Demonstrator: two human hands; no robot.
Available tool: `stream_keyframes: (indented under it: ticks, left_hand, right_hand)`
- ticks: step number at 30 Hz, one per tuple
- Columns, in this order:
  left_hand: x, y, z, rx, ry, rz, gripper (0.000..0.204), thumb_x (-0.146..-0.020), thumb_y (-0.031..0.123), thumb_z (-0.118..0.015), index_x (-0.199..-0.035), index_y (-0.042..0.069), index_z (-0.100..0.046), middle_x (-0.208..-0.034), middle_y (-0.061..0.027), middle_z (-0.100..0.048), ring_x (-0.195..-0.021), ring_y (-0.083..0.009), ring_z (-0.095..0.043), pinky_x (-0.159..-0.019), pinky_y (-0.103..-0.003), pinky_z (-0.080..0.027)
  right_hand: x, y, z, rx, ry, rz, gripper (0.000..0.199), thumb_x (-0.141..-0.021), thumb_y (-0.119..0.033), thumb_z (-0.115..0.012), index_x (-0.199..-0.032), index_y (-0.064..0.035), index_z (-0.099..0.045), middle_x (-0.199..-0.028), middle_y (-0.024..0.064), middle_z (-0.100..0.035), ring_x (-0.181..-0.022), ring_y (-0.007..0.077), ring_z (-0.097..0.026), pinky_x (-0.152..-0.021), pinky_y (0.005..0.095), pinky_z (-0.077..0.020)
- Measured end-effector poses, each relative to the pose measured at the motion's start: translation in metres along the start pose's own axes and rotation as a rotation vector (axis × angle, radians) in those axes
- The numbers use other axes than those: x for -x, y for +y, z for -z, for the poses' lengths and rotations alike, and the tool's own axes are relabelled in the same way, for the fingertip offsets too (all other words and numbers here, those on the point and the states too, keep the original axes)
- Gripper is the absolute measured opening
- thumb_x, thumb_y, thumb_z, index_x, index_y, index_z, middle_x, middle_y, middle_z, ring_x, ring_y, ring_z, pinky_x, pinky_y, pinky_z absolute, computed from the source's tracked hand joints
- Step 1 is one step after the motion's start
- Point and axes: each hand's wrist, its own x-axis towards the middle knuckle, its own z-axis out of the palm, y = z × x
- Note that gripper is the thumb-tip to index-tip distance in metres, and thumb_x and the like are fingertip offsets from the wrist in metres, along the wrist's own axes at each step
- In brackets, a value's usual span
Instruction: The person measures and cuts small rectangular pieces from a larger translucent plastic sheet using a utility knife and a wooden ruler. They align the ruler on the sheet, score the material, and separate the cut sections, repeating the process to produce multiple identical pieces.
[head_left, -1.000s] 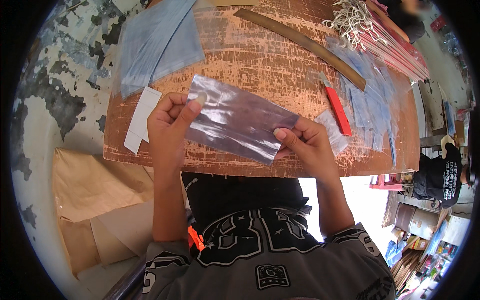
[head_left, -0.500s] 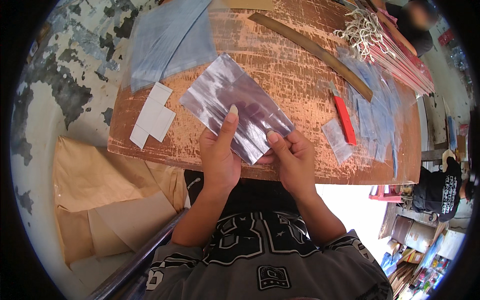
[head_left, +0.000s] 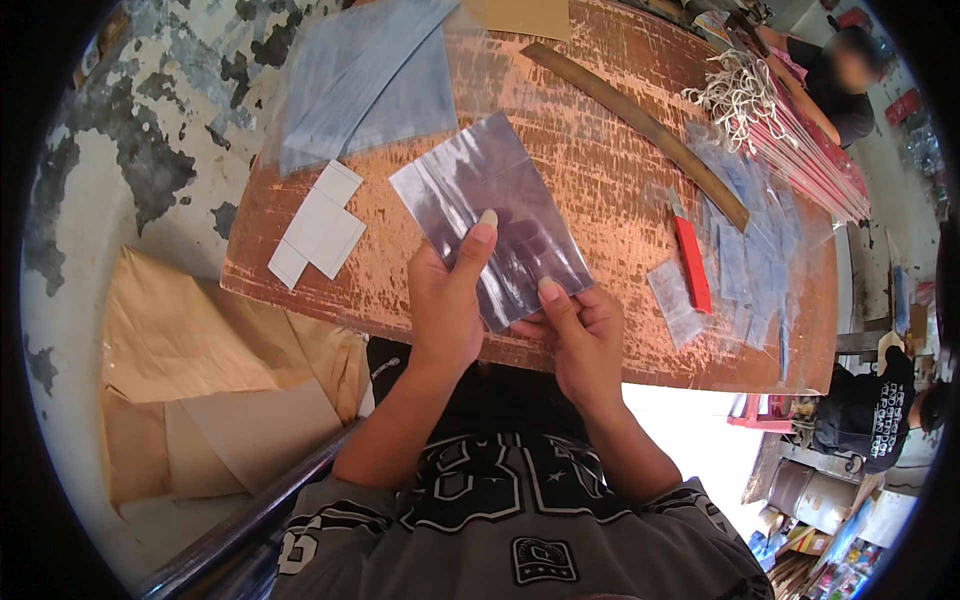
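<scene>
Between my two hands, above the table's near edge, is a stack of clear plastic sheets, shiny and faintly purple. My left hand is closed on its left side, thumb on top and fingers showing through from beneath. At the lower right corner my right hand pinches it, thumb above and fingers below. A white cut-out paper template lies to the left. On the right a red-handled cutter knife rests partly over a small clear plastic piece.
The worn brown table carries large bluish plastic sheets at far left, a long flat wooden strip, scattered clear plastic pieces and a bundle of pink sticks with white strings. Brown paper lies below left. Two people are at right.
The plastic stack has turned slightly clockwise in my hands, both still holding it. My view has shifted a little, so the table things appear slightly moved.
</scene>
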Motion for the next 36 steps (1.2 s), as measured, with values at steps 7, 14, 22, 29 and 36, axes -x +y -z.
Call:
stream_keyframes:
  ticks: [7, 14, 22, 29, 36]
  left_hand:
    - [-0.012, 0.015, 0.011, -0.048, -0.077, 0.03, 0.032, -0.108, 0.016, -0.073, -0.134, -0.003, -0.067, -0.122, -0.008, -0.075, -0.107, -0.0132, -0.071, -0.095, -0.032, -0.059]
    - [-0.017, 0.022, 0.02, -0.107, -0.152, 0.099, 0.032, -0.107, 0.016, -0.073, -0.133, -0.003, -0.068, -0.122, -0.0078, -0.075, -0.106, -0.0127, -0.071, -0.095, -0.031, -0.058]
    - [-0.01, 0.034, 0.035, -0.377, -0.259, 0.258, 0.031, -0.105, 0.017, -0.075, -0.129, -0.003, -0.071, -0.115, -0.0057, -0.076, -0.101, -0.0107, -0.07, -0.092, -0.03, -0.056]
    - [-0.009, 0.041, 0.044, -0.531, -0.397, 0.358, 0.027, -0.104, 0.02, -0.077, -0.12, -0.003, -0.075, -0.105, -0.0031, -0.077, -0.094, -0.0087, -0.069, -0.086, -0.028, -0.056]
    - [-0.002, 0.043, 0.032, -0.557, -0.508, 0.385, 0.029, -0.105, 0.018, -0.076, -0.124, -0.003, -0.075, -0.11, -0.0059, -0.079, -0.098, -0.0106, -0.072, -0.088, -0.029, -0.059]
  right_hand:
    - [0.003, -0.014, -0.004, -0.03, -0.023, -0.012, 0.028, -0.111, -0.02, -0.068, -0.124, 0.0056, -0.068, -0.106, 0.0154, -0.077, -0.096, 0.0213, -0.079, -0.087, 0.0335, -0.068]
    - [0.002, -0.029, 0.009, 0.114, -0.109, -0.002, 0.024, -0.112, -0.019, -0.066, -0.119, 0.0042, -0.068, -0.102, 0.0123, -0.077, -0.095, 0.0216, -0.08, -0.085, 0.0318, -0.0674]
    - [0.001, -0.038, 0.027, 0.41, -0.259, -0.098, 0.028, -0.111, -0.029, -0.07, -0.108, -0.0012, -0.071, -0.081, 0.0025, -0.072, -0.072, 0.0082, -0.072, -0.061, 0.0236, -0.0548]
    - [0.005, -0.045, 0.024, 0.408, -0.286, -0.155, 0.028, -0.11, -0.029, -0.07, -0.101, -0.0027, -0.068, -0.073, -0.0005, -0.066, -0.063, 0.0068, -0.066, -0.058, 0.0228, -0.05]
    - [-0.005, -0.057, 0.031, 0.36, -0.176, -0.026, 0.024, -0.109, -0.025, -0.072, -0.102, -0.0026, -0.066, -0.078, -0.0004, -0.067, -0.063, 0.0067, -0.064, -0.058, 0.0237, -0.0483]
